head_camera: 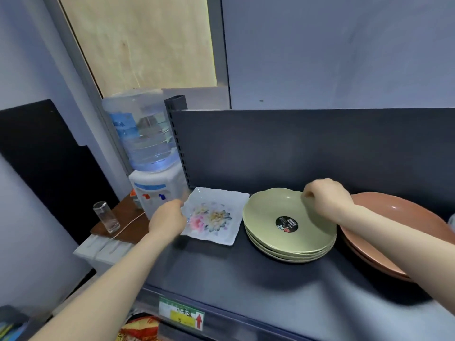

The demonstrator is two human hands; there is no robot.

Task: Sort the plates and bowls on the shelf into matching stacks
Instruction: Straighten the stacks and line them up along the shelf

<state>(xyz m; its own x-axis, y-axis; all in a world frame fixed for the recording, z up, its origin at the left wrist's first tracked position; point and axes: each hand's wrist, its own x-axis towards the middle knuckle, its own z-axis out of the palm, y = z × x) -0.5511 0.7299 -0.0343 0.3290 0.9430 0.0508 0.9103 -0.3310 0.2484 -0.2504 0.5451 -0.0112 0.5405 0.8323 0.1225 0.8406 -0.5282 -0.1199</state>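
Note:
A white square plate (216,215) with a flower print lies at the left of the dark shelf (246,274). My left hand (170,217) grips its left edge. To its right stands a stack of several pale green plates (280,232) with a round black sticker on the top one. My right hand (325,198) rests over the far right rim of that top plate, fingers curled on it. A stack of pinkish-brown plates (403,225) sits at the right, partly hidden behind my right forearm.
A dark back panel (307,143) rises behind the plates. Left of the shelf are a water dispenser (152,193) with a bottle and a glass (107,217) on a small wooden top. A price label (181,316) is on the shelf's front edge.

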